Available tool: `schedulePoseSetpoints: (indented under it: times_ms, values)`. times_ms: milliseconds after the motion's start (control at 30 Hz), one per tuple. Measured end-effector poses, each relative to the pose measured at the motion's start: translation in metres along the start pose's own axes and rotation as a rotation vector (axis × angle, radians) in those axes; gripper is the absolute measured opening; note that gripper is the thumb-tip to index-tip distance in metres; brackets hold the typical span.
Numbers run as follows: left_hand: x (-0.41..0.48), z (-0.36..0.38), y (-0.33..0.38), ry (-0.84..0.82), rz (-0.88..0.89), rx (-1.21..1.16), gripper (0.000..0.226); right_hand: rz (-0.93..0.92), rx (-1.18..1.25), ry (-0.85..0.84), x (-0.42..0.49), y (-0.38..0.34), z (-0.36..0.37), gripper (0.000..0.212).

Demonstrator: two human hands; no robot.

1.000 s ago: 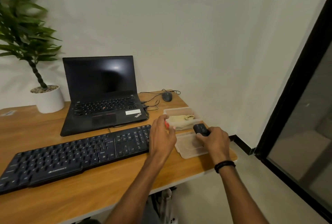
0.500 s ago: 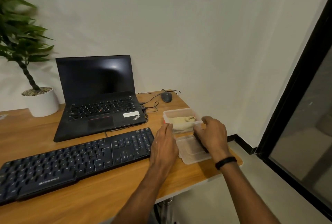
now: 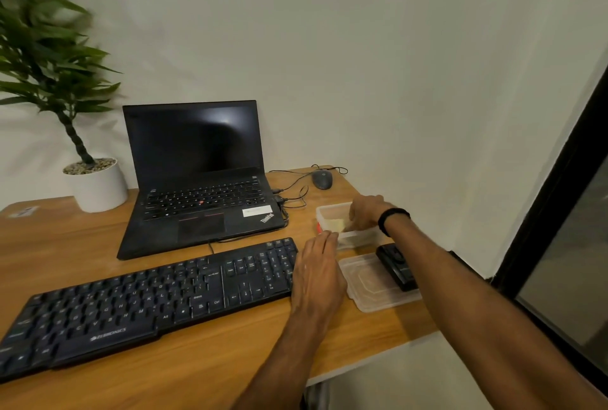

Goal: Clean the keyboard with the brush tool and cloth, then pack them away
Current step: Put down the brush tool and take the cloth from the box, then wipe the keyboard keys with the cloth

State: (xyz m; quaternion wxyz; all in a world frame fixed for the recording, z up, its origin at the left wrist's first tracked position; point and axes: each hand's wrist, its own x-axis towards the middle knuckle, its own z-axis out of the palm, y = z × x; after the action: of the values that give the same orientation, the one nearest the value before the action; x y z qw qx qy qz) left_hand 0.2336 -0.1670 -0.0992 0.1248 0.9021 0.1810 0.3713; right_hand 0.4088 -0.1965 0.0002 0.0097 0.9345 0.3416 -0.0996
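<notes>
Keyboard (image 3: 148,304) lies on the surface (image 3: 197,376), left hand (image 3: 317,269) flat beside its right end. Right hand (image 3: 365,213) dips into the clear container (image 3: 324,210) at the yellow cloth (image 3: 334,223), grip unclear; brush tool (image 3: 396,266) lies on the lid (image 3: 365,281).

Two bare forearms (image 3: 477,294) uncovered along all their visible length, bare left hand (image 3: 317,273), bare right hand (image 3: 366,212), narrow smooth black wristband (image 3: 393,220) fitting snugly round the right wrist
</notes>
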Motion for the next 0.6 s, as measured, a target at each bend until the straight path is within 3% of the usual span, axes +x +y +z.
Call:
schedulePoseSetpoints:
  times_ms: [167,300,367,500,600]
  values:
    - [0.002,-0.001,0.003,0.016,-0.009,0.017,0.054,0.003,-0.023,-0.032,0.003,0.000,-0.004,0.056]
    - [0.004,-0.008,0.005,-0.015,-0.029,-0.003,0.055,-0.031,0.000,-0.016,0.002,0.000,-0.005,0.025]
    - [0.003,-0.010,0.003,-0.021,-0.028,-0.008,0.055,-0.043,0.027,0.010,-0.004,-0.001,-0.007,0.026]
    - [0.002,-0.008,0.004,0.015,-0.040,-0.063,0.053,-0.052,0.148,0.254,-0.030,0.001,-0.019,0.030]
    - [0.005,-0.016,0.005,0.133,-0.097,-0.212,0.045,-0.079,0.505,0.498,-0.058,-0.005,-0.028,0.032]
